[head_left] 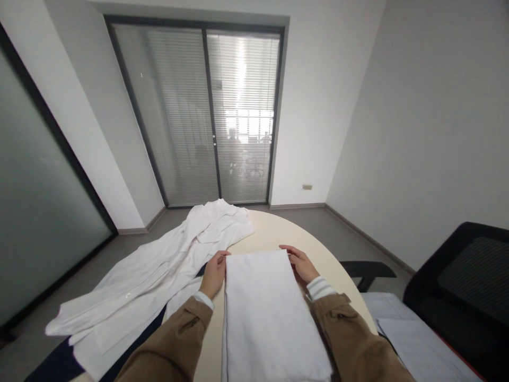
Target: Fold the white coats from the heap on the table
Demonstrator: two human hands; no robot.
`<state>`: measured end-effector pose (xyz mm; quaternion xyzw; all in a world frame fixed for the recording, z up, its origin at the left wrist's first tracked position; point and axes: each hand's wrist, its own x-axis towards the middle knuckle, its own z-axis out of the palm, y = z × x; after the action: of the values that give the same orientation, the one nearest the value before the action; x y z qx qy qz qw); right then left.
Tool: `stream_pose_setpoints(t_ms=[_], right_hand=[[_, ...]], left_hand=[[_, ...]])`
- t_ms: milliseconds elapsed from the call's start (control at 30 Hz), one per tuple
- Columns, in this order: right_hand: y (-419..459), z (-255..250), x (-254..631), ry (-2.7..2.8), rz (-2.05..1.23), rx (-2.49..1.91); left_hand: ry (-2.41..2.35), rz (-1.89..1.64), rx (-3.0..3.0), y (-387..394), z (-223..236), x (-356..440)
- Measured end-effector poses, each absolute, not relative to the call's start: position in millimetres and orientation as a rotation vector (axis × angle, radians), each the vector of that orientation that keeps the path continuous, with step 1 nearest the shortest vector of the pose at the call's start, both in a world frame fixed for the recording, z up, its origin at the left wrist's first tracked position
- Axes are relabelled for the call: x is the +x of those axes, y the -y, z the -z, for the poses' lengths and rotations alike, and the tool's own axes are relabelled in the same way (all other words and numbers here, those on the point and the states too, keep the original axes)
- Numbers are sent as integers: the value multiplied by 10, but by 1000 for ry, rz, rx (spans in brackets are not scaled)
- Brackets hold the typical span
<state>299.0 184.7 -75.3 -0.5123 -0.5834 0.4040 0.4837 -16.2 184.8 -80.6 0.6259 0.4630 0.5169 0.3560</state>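
Observation:
A white cloth, folded into a long rectangle, lies in front of me on the round cream table. At its far left corner my left hand is closed, pinching the edge between thumb and fingers. My right hand grips the far right corner, with the fingers partly behind the cloth. Left of my left hand, a crumpled white garment sprawls across the table and hangs past its edge. Dark blue fabric shows underneath that garment.
On the right stands a black office chair with its armrest near the table. Folded pale cloth rests on its seat. Glass doors with blinds are beyond the table, and a frosted glass panel is at the left.

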Motion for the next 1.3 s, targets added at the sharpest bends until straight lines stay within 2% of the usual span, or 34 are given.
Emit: stream_pose_setpoints(t_ms=[200, 433, 733, 867, 1000, 1133, 1300], right_hand=[[-1853, 768, 3039, 1443, -1125, -1119], [-1882, 800, 2997, 1174, -1232, -1158], [-1895, 803, 2935, 1086, -1285, -1210], [-1869, 823, 2935, 1381, -1062, -1250], [-1868, 863, 2965, 1537, -822, -1293], [-1798, 679, 2880, 1755, -565, -1249], [-1496, 282, 2378, 2285, -411, -1243]], left_hand=[[-1209, -1352, 1556, -1849, 755, -141], [-1293, -1383, 1588, -1803, 730, -129], [-1299, -1411, 1626, -1880, 782, -151], [-1289, -1364, 2075, -1690, 702, -38], [-1278, -836, 2597, -1428, 712, 102], [-1354, -572, 2745, -1342, 777, 129], [-1370, -538, 2795, -1358, 786, 105]])
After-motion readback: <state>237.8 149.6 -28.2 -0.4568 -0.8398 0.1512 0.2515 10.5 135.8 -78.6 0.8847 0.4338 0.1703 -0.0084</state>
